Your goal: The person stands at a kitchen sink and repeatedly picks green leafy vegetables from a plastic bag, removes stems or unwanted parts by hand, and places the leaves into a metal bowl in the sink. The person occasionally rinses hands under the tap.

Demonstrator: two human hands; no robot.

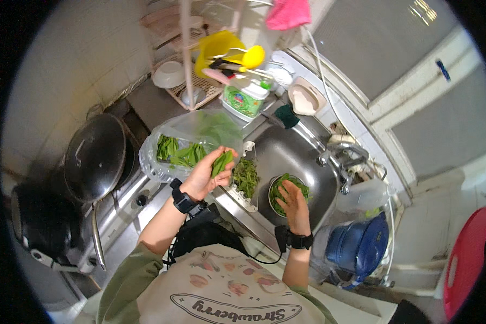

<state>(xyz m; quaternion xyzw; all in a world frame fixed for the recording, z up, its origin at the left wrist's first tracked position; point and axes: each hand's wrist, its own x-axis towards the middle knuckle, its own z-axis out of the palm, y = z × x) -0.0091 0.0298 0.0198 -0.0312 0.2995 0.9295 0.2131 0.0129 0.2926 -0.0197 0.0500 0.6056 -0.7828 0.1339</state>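
Observation:
My left hand (pixel 207 173) holds a few green leaves (pixel 222 163) between thumb and fingers, just beside an opened clear plastic bag (pixel 152 158). More leafy greens (pixel 186 154) lie inside that bag on the counter. Over the sink, my right hand (pixel 293 200) hovers with fingers apart above a round bowl (pixel 272 202) filled with green leaves (pixel 281 190); whether the fingertips touch them I cannot tell. Between the hands, a white strainer basket (pixel 243 203) at the sink's left edge contains wilted-looking leaves and stems (pixel 246 178).
The steel sink (pixel 283 150) has a faucet (pixel 340 156) at its right. A lidded wok (pixel 95 158) sits on the stove at left, its handle (pixel 97 235) jutting toward me. Behind stand a green-white tub (pixel 243 101) and a dish rack (pixel 210 86). A blue water filter pitcher (pixel 358 247) stands right.

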